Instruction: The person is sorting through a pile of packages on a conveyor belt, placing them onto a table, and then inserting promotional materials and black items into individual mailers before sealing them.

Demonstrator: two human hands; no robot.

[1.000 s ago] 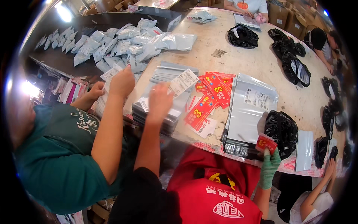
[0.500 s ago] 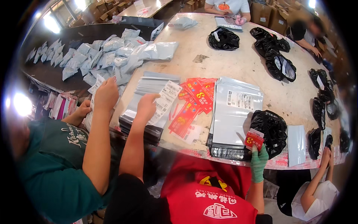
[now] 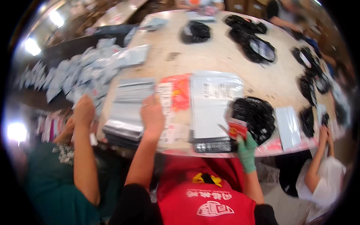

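My left hand lies bare and flat on a white slip, at the seam between a stack of grey mailer bags and a pile of red packets. My right hand, in a green glove, grips a small red and white packet at the table's near edge. It is between a stack of clear-fronted grey bags and a heap of black bags. I wear a red apron.
A co-worker in a teal shirt on my left has a hand at the edge of the round wooden table. Several silver pouches lie far left and black bags along the right. Another person's hands work at the right.
My left hand slid right, off the grey mailer stack onto the white slip by the red packets. My right hand still holds the red packet. The co-worker's hand drew back to the table edge.
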